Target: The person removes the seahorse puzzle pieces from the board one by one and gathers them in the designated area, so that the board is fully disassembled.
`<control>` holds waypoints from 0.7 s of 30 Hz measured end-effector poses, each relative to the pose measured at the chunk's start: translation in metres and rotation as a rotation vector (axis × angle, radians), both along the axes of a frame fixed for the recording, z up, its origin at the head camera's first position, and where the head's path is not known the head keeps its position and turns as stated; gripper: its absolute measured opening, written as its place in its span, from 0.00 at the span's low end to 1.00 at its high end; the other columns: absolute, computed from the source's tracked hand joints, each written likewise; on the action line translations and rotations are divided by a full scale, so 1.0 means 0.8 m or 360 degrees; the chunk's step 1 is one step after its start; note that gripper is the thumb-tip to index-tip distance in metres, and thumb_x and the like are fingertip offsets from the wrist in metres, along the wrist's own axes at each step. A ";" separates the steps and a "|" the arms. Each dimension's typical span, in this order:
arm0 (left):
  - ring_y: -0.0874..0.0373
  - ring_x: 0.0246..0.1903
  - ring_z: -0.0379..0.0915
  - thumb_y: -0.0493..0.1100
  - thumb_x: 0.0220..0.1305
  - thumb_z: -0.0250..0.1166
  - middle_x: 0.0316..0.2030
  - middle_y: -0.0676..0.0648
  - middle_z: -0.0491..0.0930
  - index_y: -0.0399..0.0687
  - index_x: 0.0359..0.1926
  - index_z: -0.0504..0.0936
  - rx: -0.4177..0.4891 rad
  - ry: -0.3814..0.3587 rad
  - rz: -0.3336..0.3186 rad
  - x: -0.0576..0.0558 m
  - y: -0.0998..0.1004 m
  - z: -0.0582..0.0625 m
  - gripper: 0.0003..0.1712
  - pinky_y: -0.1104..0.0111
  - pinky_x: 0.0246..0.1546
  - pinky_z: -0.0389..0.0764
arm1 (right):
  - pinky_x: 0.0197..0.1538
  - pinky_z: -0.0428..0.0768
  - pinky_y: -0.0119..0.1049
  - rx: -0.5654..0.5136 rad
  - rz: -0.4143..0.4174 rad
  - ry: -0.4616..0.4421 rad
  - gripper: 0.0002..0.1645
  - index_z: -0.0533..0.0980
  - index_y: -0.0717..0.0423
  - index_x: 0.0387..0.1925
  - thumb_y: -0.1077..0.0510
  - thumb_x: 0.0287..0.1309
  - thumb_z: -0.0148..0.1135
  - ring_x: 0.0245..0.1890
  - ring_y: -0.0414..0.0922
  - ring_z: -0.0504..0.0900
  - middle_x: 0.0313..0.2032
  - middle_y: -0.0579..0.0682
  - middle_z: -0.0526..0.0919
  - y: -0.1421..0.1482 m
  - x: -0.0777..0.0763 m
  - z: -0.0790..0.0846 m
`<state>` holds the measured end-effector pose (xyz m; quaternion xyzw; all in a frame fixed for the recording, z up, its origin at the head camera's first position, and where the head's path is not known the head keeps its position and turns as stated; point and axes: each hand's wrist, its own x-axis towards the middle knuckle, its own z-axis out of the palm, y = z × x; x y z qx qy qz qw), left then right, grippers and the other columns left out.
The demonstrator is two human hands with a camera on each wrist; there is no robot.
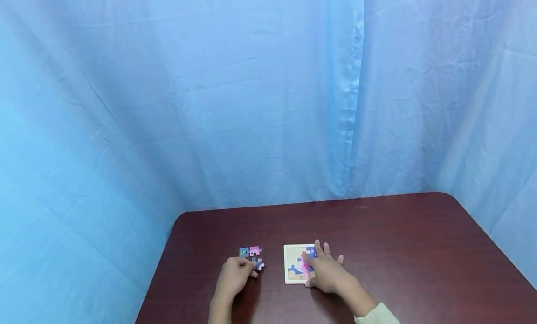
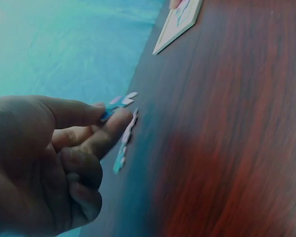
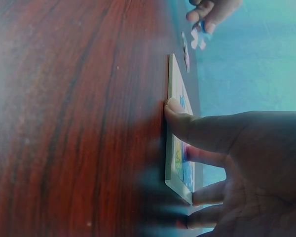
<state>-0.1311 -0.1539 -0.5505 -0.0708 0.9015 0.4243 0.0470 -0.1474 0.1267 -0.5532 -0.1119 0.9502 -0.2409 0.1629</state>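
My left hand (image 1: 233,278) pinches a blue, pink and white jigsaw piece (image 1: 258,264) between thumb and finger. In the left wrist view this jigsaw piece (image 2: 121,102) is lifted off the table, tilted. Just beyond it lie a blue-green jigsaw piece (image 1: 244,252) and a pink one (image 1: 254,251). My right hand (image 1: 329,270) spreads over the right part of a square puzzle tray (image 1: 286,268) with a pale rim. Its thumb (image 3: 180,121) touches the tray's near rim, and a finger presses the pieces inside. The hand hides much of the picture; the tray's upper left shows bare backing.
A dark reddish-brown table (image 1: 402,240) carries everything. Light blue curtains (image 1: 260,105) hang behind it and along both sides. The loose pieces lie left of the tray, with a strip of table between.
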 end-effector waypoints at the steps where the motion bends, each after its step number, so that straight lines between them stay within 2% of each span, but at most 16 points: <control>1: 0.63 0.26 0.74 0.47 0.69 0.68 0.24 0.53 0.90 0.50 0.30 0.91 -0.0032 -0.0006 0.0026 0.001 -0.003 0.001 0.12 0.67 0.33 0.70 | 0.66 0.45 0.89 0.0001 0.0000 0.0001 0.51 0.71 0.53 0.75 0.52 0.50 0.82 0.82 0.75 0.45 0.81 0.74 0.47 0.000 0.000 0.000; 11: 0.58 0.26 0.75 0.48 0.61 0.75 0.26 0.52 0.85 0.53 0.25 0.88 -0.0298 -0.0038 0.0375 0.002 -0.016 -0.003 0.09 0.62 0.27 0.71 | 0.67 0.46 0.88 -0.0013 -0.0012 -0.0021 0.52 0.70 0.52 0.76 0.52 0.50 0.82 0.82 0.75 0.45 0.82 0.73 0.47 -0.001 -0.001 0.003; 15: 0.56 0.26 0.76 0.48 0.62 0.75 0.25 0.51 0.85 0.53 0.24 0.87 -0.0379 -0.0073 0.0440 0.001 -0.015 -0.005 0.11 0.58 0.28 0.73 | 0.67 0.46 0.88 -0.0011 -0.0014 -0.0026 0.52 0.70 0.52 0.76 0.52 0.50 0.82 0.82 0.75 0.45 0.82 0.73 0.48 -0.001 0.000 0.004; 21: 0.54 0.24 0.77 0.49 0.66 0.73 0.24 0.50 0.84 0.52 0.23 0.84 -0.0477 -0.0087 0.0474 -0.003 -0.014 -0.010 0.15 0.54 0.29 0.76 | 0.67 0.46 0.89 -0.0006 -0.0009 -0.0013 0.51 0.71 0.52 0.75 0.52 0.50 0.82 0.82 0.75 0.45 0.82 0.73 0.48 -0.001 0.000 0.004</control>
